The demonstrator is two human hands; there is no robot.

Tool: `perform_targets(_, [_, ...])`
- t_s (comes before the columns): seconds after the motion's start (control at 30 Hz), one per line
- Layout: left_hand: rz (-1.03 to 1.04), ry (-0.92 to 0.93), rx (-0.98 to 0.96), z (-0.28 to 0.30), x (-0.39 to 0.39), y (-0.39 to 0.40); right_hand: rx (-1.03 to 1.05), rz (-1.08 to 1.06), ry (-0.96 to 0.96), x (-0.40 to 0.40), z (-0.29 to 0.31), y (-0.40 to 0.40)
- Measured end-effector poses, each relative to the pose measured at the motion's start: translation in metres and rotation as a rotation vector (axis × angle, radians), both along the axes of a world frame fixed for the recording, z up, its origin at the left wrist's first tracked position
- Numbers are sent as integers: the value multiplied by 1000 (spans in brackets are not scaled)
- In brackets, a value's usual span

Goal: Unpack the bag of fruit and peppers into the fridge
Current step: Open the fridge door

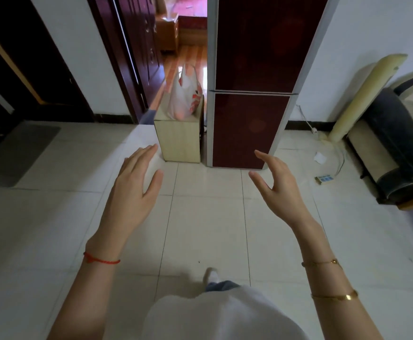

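A white plastic bag (184,95) with red print stands upright on a low pale wooden cabinet (180,141), just left of the fridge. The fridge (254,82) is tall with two dark red doors, both closed. My left hand (136,182) is raised over the floor tiles in front of the cabinet, fingers straight and spread, holding nothing. My right hand (274,185) hovers in front of the fridge's lower door, fingers relaxed and empty. Both hands are well short of the bag and the fridge. The bag's contents are hidden.
Pale floor tiles (207,217) lie between me and the fridge. An open doorway (176,45) sits behind the cabinet. A dark mat (16,153) lies at left. A sofa arm (396,148), a rolled cushion (364,94) and a small box (325,179) are at right.
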State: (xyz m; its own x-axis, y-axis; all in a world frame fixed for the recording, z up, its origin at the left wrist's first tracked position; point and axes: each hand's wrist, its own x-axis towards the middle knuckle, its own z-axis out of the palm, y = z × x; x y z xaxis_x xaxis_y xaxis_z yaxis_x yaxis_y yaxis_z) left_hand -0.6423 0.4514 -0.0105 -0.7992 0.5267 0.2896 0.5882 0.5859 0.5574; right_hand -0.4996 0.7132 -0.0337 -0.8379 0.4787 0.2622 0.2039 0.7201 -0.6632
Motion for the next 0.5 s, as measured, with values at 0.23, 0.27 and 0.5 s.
perform_targets(0.23, [58, -8, 17, 7, -88, 63, -23, 54, -9, -104, 8, 67])
perform_targets(0.27, [61, -19, 23, 6, -100, 69, -32, 59, -10, -117, 7, 73])
perform_targets(0.5, [35, -80, 21, -13, -190, 117, -60, 69, -33, -206, -13, 109])
